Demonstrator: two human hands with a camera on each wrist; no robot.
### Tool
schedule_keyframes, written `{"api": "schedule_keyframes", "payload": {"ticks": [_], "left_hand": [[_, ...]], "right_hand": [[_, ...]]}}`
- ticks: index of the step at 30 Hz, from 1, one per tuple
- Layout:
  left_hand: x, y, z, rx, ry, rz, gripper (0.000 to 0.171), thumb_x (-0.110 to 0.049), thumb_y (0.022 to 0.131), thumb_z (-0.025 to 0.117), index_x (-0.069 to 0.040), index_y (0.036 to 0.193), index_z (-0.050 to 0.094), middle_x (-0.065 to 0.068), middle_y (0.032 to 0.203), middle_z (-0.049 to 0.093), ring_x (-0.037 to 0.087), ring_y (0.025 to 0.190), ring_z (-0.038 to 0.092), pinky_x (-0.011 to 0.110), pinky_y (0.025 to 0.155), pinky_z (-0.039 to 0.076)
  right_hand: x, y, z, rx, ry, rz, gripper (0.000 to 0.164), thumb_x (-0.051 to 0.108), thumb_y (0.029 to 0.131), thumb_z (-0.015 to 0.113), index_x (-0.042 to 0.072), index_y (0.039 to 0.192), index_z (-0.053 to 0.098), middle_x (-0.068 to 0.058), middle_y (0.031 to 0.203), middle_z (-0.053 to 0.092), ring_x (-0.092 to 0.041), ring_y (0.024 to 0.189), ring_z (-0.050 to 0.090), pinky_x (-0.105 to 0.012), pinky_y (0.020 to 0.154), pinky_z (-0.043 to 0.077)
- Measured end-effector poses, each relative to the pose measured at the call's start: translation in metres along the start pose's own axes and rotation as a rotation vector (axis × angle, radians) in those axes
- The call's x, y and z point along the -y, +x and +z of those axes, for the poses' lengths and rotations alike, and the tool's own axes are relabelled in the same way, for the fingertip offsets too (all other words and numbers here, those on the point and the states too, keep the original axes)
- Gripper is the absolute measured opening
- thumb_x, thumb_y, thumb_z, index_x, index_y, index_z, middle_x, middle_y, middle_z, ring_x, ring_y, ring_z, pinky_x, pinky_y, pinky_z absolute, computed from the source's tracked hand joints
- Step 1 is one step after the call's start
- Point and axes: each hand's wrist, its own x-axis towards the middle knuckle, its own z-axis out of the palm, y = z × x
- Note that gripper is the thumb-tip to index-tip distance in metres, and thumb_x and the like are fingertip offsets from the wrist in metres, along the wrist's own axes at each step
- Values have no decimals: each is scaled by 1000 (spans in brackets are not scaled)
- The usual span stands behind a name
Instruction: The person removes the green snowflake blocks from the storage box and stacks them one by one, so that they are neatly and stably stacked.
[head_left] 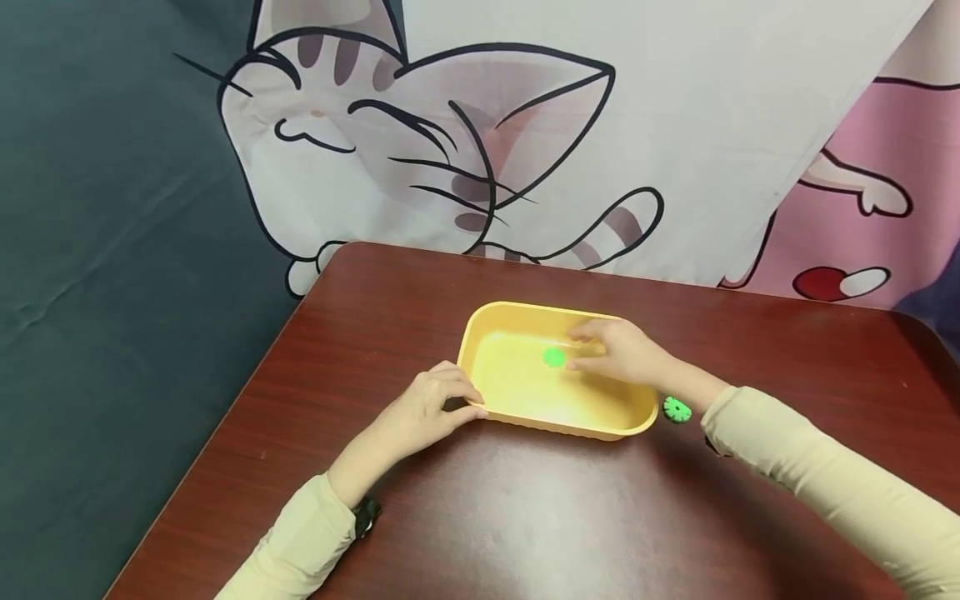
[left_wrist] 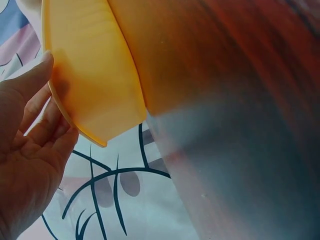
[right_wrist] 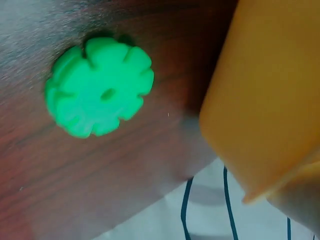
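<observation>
A yellow rectangular tray (head_left: 480,333) with rounded corners stands near the middle of the table (head_left: 525,517), a little toward its far edge. Inside the tray, on its floor toward the far long wall, lies a small green disc (head_left: 553,357). The right hand (head_left: 618,350) reaches over the tray's right half, its fingertips just beside that disc; the fingers are loosely bent with thumb and forefinger apart, and whether they touch the disc cannot be told from the head view, so the grip appears to hold nothing. The left hand (head_left: 420,412) rests on the table at the tray's near left corner; its fingers lie against the outer wall and rim, gently curved rather than wrapped round it. The left wrist view shows the same hand (left_wrist: 30,155) with extended fingers alongside the tray's rim (left_wrist: 90,90). A second green disc (head_left: 677,409), notched round its edge like a flower and pierced at its centre, lies flat on the table just beside the tray's near right corner, below the right forearm; the right wrist view shows this notched disc (right_wrist: 99,93) apart from the tray's wall (right_wrist: 270,95). Both forearms wear pale cream sleeves (head_left: 825,475). Behind the table's far edge hangs a cloth backdrop (head_left: 450,150) printed with a cartoon cat.
</observation>
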Motion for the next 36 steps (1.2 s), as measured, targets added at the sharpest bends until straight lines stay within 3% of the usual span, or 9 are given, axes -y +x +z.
{"api": "schedule_keyframes", "payload": {"ticks": [5, 10, 18, 27, 36], "left_hand": [[0, 0, 0, 3, -1, -1, 8, -21, 79, 75, -14, 82, 72, -8, 82, 65, 8, 84, 54, 22, 74, 47], [0, -1, 2, -5, -4, 7, 8, -20, 79, 75, -14, 82, 72, -7, 82, 65, 9, 85, 55, 23, 75, 47], [0, 0, 1, -9, -5, 17, 9, -21, 79, 75, -13, 82, 72, -7, 82, 65, 9, 85, 55, 22, 75, 47], [0, -1, 2, -15, -2, 26, 9, -22, 79, 75, -13, 82, 72, -7, 81, 66, 9, 85, 55, 22, 76, 47], [1, 0, 2, -36, -2, 38, 10, -20, 78, 76, -12, 82, 72, -6, 81, 66, 10, 85, 56, 22, 76, 48]], "right_hand": [[4, 7, 13, 16, -14, -41, 51, 35, 75, 78, 1, 112, 66, -8, 107, 67, -20, 99, 62, -37, 87, 49], [7, 10, 22, 24, -39, -22, 47, 33, 76, 77, 3, 110, 67, -7, 104, 66, -19, 93, 60, -37, 84, 49], [3, 14, 28, -9, 13, -41, 40, 26, 73, 80, 3, 103, 70, -4, 90, 64, -14, 77, 55, -29, 70, 46], [5, 15, 31, 33, 82, 18, 32, 21, 76, 78, 1, 99, 67, -5, 88, 63, -19, 82, 59, -34, 76, 49], [8, 14, 31, 49, 2, -27, 28, 21, 80, 75, 4, 98, 64, -4, 91, 61, -18, 85, 58, -33, 78, 50]]}}
